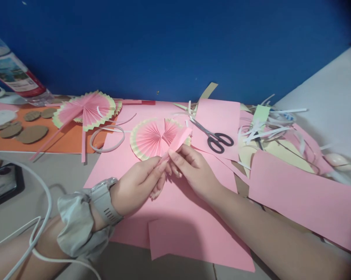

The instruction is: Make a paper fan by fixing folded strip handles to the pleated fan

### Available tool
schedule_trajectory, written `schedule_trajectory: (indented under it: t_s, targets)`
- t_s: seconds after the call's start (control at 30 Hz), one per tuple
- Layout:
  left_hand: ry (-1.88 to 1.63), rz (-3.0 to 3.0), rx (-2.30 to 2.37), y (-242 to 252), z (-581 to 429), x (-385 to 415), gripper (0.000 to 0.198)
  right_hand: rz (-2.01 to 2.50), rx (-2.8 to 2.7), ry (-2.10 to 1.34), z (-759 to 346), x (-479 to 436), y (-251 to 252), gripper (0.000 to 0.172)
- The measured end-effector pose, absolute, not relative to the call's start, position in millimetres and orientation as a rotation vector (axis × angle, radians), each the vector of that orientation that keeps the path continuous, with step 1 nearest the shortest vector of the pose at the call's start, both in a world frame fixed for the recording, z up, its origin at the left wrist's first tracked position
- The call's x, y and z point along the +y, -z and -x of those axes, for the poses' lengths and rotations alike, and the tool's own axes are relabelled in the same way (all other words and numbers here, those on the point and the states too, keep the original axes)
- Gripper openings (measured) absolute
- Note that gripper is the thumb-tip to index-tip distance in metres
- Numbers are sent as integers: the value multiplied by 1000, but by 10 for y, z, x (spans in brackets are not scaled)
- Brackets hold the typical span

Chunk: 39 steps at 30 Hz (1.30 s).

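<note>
Between my two hands is a narrow strip of pink paper (179,139), slanting up to the right. My left hand (138,182) pinches its lower end, thumb on top. Close beside it, my right hand (195,169) grips the strip between thumb and fingers. Just behind the strip lies a pleated pink paper fan (147,140) with a pale yellow-green rim, partly covered by the strip and my fingers. Beneath everything is a large pink paper sheet (216,241). Scissors (214,137) with black handles rest on another pink sheet (219,112) to the right.
At left, pleated fans (88,109) with pink sticks lie by brown cardboard discs (32,133) and a plastic bottle (18,74). Paper scraps (268,132) and a pink sheet (303,194) lie at right. A white cable (48,194) crosses my left forearm. A blue wall (163,46) stands behind.
</note>
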State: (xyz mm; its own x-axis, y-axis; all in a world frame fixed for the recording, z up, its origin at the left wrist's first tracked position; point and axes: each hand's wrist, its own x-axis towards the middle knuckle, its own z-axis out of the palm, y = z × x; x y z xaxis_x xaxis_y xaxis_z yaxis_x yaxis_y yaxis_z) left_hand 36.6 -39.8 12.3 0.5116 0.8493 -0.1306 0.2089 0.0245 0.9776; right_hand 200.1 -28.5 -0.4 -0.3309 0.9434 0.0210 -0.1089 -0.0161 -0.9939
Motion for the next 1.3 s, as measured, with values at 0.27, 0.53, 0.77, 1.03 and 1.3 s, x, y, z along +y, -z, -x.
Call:
schedule_trajectory:
  t_s: [0.27,0.53,0.77,1.03,1.3]
  targets:
    - [-638,-1481,954,-133,-351,-401,32,918,-1370,-1524,-2005,-285,-6,23]
    - [-625,-1490,1008,-123,-361,-397,34,896,-1391,-1506,-1988,-294,3,23]
    - [-600,-1512,973,-149,-364,-390,34,985,-1312,-1449,-2005,-267,-24,28]
    - [-586,-1493,919,-139,-338,-395,32,968,-1300,-1510,-2026,-249,-2,29]
    - [-575,-1576,956,-143,-348,-393,32,868,-1322,-1600,-1990,-264,-21,28]
